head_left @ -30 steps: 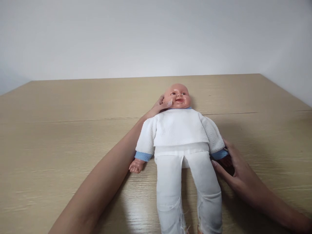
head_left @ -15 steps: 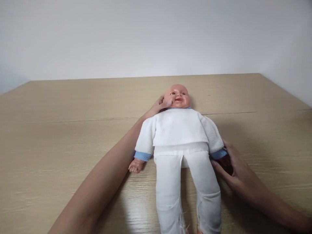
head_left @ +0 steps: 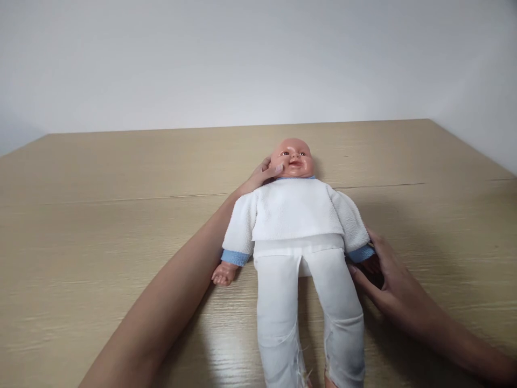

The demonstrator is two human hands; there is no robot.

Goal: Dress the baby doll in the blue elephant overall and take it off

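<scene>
A baby doll [head_left: 299, 210] lies face up with its head toward the far side. It wears a fluffy white top with blue cuffs and white trousers; its feet are cut off by the bottom edge. My left hand [head_left: 264, 171] cups the side of its head and neck, thumb along the cheek, other fingers partly hidden behind the head. Around the doll's arm on the right side is my right hand [head_left: 382, 272], its thumb reaching in by the doll's hip. The fingertips of my right hand are out of sight behind the sleeve and body.
Under the doll is a light wood-grain table [head_left: 121, 231] with a thin seam running across it. A pale plain wall [head_left: 242, 59] stands behind the table's far edge.
The whole view has shifted very slightly, with the doll and both hands a little further left and up. Both hands keep the same hold.
</scene>
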